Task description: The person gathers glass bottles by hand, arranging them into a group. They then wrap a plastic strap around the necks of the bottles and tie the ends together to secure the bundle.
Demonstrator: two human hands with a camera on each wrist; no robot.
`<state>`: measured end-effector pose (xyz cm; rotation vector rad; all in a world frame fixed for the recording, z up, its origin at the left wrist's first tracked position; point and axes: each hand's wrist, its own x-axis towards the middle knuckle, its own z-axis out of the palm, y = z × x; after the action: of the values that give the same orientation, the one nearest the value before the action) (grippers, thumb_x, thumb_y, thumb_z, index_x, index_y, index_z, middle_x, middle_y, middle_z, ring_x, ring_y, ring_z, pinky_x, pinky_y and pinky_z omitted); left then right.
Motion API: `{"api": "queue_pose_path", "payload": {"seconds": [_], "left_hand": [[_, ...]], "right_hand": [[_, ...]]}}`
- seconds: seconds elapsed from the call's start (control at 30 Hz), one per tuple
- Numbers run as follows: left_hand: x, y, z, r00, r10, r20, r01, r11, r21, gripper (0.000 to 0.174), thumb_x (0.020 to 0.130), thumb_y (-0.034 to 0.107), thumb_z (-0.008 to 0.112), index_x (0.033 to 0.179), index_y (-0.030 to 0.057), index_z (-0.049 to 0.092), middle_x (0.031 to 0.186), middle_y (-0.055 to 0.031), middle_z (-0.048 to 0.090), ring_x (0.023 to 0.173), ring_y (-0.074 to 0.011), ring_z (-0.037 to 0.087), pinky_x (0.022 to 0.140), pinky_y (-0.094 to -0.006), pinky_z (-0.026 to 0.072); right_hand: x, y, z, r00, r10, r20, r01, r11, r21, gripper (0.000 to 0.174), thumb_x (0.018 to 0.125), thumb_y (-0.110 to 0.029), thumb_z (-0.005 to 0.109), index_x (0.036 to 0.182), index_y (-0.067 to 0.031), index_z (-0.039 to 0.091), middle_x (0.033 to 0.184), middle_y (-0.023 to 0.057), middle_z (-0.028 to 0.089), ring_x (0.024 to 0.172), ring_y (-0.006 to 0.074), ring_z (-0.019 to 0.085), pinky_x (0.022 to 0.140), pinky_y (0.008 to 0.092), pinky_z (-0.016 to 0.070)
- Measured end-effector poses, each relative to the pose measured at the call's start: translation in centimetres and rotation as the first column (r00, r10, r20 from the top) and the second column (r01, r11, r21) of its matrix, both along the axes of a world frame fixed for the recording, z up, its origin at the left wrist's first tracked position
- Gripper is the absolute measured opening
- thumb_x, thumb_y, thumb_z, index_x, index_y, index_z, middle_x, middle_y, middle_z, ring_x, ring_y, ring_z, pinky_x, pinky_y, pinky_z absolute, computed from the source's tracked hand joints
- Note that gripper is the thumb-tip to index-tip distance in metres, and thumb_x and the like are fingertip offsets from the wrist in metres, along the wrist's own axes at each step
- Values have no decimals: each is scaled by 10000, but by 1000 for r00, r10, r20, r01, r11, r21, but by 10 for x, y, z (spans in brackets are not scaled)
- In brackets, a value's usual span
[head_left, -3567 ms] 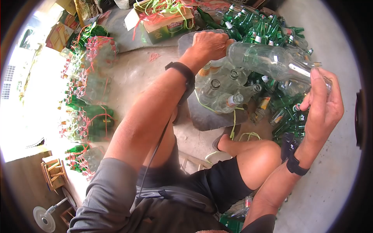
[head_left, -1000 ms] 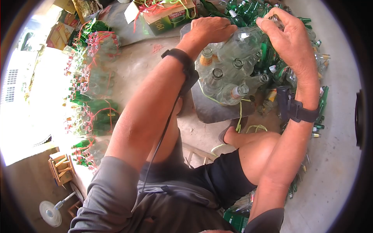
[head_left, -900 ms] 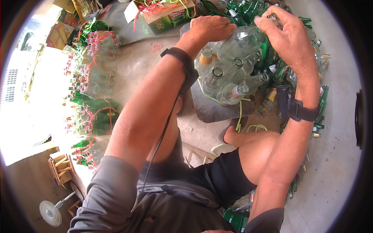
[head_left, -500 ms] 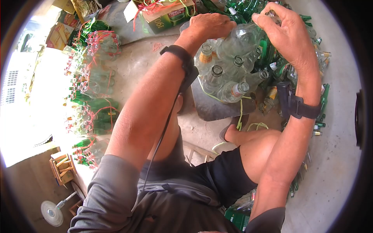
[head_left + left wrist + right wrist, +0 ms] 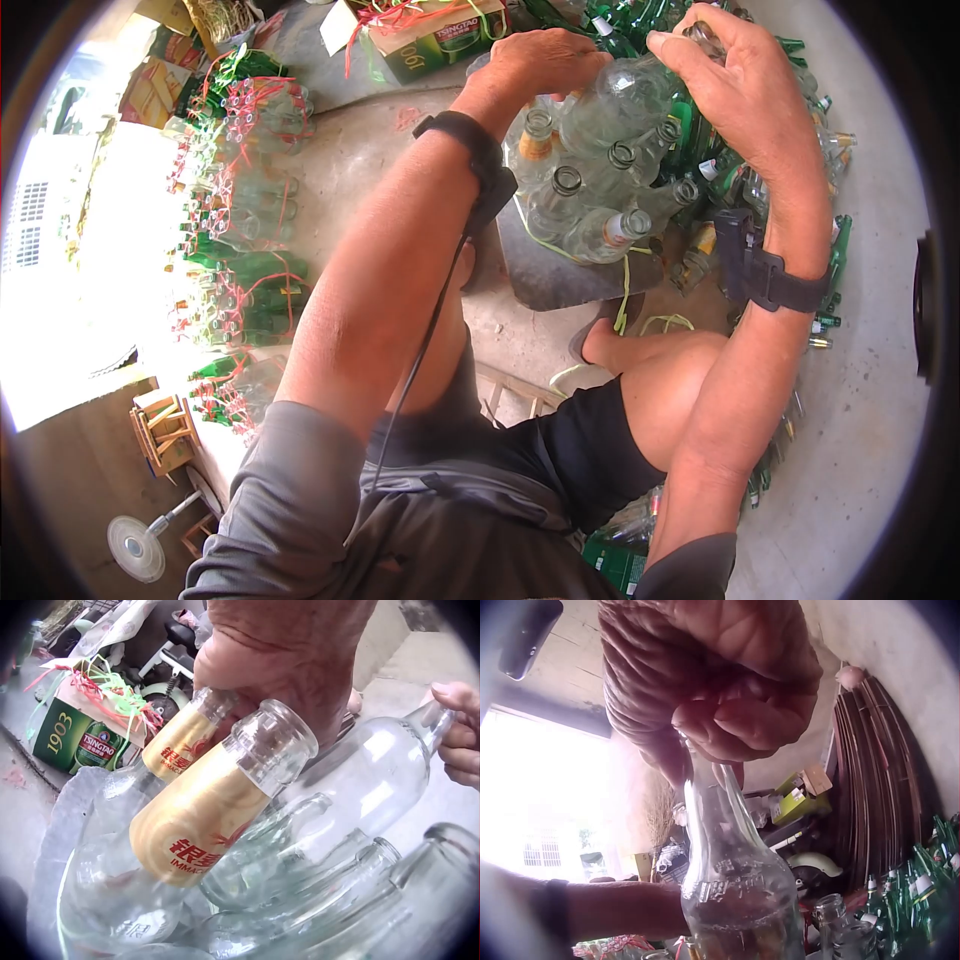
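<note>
My right hand [image 5: 750, 100] grips a clear glass bottle [image 5: 635, 95] by its neck, which tilts up to the right above a cluster of upright clear bottles [image 5: 615, 170]. In the right wrist view, fingers curl round the top of this bottle [image 5: 739, 889]. My left hand [image 5: 545, 65] is at the cluster's far side, by the held bottle's lower end. The left wrist view shows this hand [image 5: 285, 656] behind two necks with gold labels [image 5: 202, 814]; its fingers are mostly hidden. Pale green string [image 5: 627, 290] runs round the cluster, which stands on a dark slab [image 5: 545, 275].
Green bottles [image 5: 700, 130] are heaped beyond and right of the cluster. A green carton [image 5: 440, 45] with red and green strings stands at the back. Bundles of tied bottles [image 5: 250, 210] line the left, above a wooden stool [image 5: 163, 430] and a fan [image 5: 135, 548].
The right hand has moved from the right side up and inward, turning the held bottle's neck upward. The left hand has shifted slightly up. Over the last half second both hands have barely moved.
</note>
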<state>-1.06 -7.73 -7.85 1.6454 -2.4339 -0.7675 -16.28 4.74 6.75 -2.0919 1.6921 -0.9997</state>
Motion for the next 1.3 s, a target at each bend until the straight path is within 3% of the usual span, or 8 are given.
{"api": "queue_pose_path", "payload": {"seconds": [0.17, 0.27, 0.33, 0.47, 0.73, 0.93, 1.0, 1.3], "left_hand": [[2, 1, 1, 1000, -4, 12, 4, 1000, -2, 478, 1030, 503, 393, 961, 177, 737, 775, 6, 718, 855, -175, 734, 829, -398, 555], [8, -28, -47, 978, -201, -51, 176, 935, -308, 425, 1009, 488, 443, 993, 182, 738, 784, 12, 723, 817, -162, 735, 811, -382, 569], [4, -10, -19, 985, -83, -154, 68, 993, -101, 394, 993, 477, 473, 1015, 187, 739, 797, 9, 734, 789, -164, 742, 799, -380, 577], [3, 5, -10, 992, 12, -127, -18, 999, -42, 359, 954, 461, 535, 1063, 186, 740, 850, -9, 765, 721, -185, 762, 756, -385, 605], [4, 12, 0, 974, 103, -201, -88, 993, 84, 373, 968, 473, 527, 1042, 174, 736, 911, -27, 775, 737, -193, 764, 781, -365, 606], [7, -4, -26, 969, -203, -143, 164, 955, -246, 398, 987, 505, 518, 1035, 173, 731, 927, -12, 774, 720, -181, 752, 785, -363, 598], [5, -7, -26, 971, -99, -217, 77, 991, -108, 441, 1030, 471, 542, 1314, 170, 692, 979, -67, 780, 705, -208, 750, 619, -369, 625], [6, 3, -22, 909, 71, -410, -51, 997, 61, 548, 1003, 545, 558, 1319, 115, 685, 895, -83, 757, 703, -208, 746, 651, -377, 613]], "right_hand": [[-6, 0, -18, 993, 102, -61, -109, 985, -135, 191, 871, -111, 715, 781, 27, 618, 596, 20, 541, 584, 79, 521, 534, 322, 419], [-22, -16, -22, 979, 203, -30, -195, 966, 172, 161, 870, -122, 716, 816, 24, 672, 612, 41, 608, 592, 104, 578, 558, 342, 453], [-26, -31, -60, 952, 280, -125, -276, 960, 50, 194, 948, -217, 716, 933, -42, 633, 629, -46, 424, 586, 54, 384, 535, 290, 329], [-6, -28, -89, 904, 230, -360, -208, 973, 100, 283, 867, -269, 705, 1011, -26, 711, 897, 241, 715, 902, 430, 700, 824, 498, 557], [-3, -31, -97, 911, 227, -344, -167, 967, 193, 288, 867, -252, 709, 1067, -46, 719, 992, 225, 734, 978, 424, 697, 877, 522, 554], [2, -34, -117, 862, 212, -461, -108, 964, 241, 335, 872, -251, 698, 1144, -56, 710, 1105, 229, 733, 1081, 420, 688, 932, 527, 549], [4, -35, -117, 858, 204, -472, -84, 961, 263, 339, 874, -253, 692, 1146, -52, 711, 1103, 230, 736, 1092, 421, 688, 935, 527, 549], [3, -48, -136, 870, 253, -423, -111, 937, 331, 374, 890, -287, 699, 1139, -8, 709, 1115, 268, 723, 1097, 434, 685, 946, 520, 544]]}}
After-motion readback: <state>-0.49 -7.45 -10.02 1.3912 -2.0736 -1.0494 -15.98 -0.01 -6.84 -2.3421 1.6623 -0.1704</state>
